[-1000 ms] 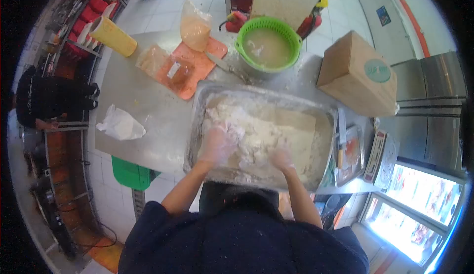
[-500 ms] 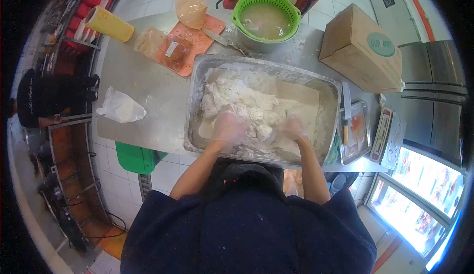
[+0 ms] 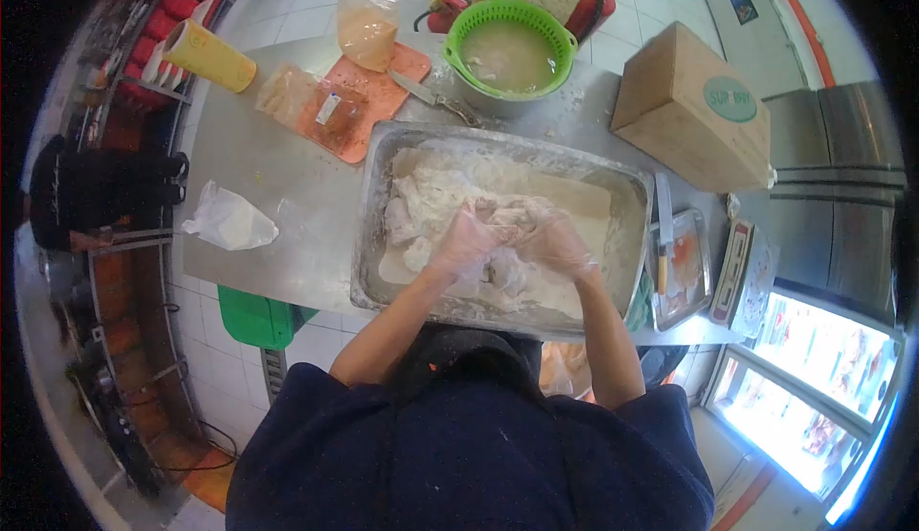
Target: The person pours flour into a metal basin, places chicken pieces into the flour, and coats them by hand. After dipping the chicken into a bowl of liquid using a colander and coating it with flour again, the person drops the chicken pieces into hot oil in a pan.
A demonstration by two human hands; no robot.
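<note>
A large metal tray (image 3: 627,244) on the table holds white flour (image 3: 589,196) and flour-coated meat pieces (image 3: 407,220). Both hands wear clear plastic gloves and are low over the flour near the tray's middle. My left hand (image 3: 466,244) has its fingers curled round the left end of a floured meat piece (image 3: 517,213). On the right end of the same piece, my right hand (image 3: 565,244) is closed as well. Fingers and gloves partly cover the piece, so its exact cut is hidden. More coated pieces lie just left of my left hand.
A green colander (image 3: 565,38) in a bowl of cloudy liquid stands behind the tray. Left of it are a knife (image 3: 416,88), an orange cutting board (image 3: 392,100) and bags. A cardboard box (image 3: 670,100), another knife (image 3: 663,234) and a scale (image 3: 732,272) are right. A person (image 3: 105,191) stands far left.
My hands have moved closer together and slightly up in the view, and now grip a floured meat piece between them. Earlier they were apart and blurred in the flour.
</note>
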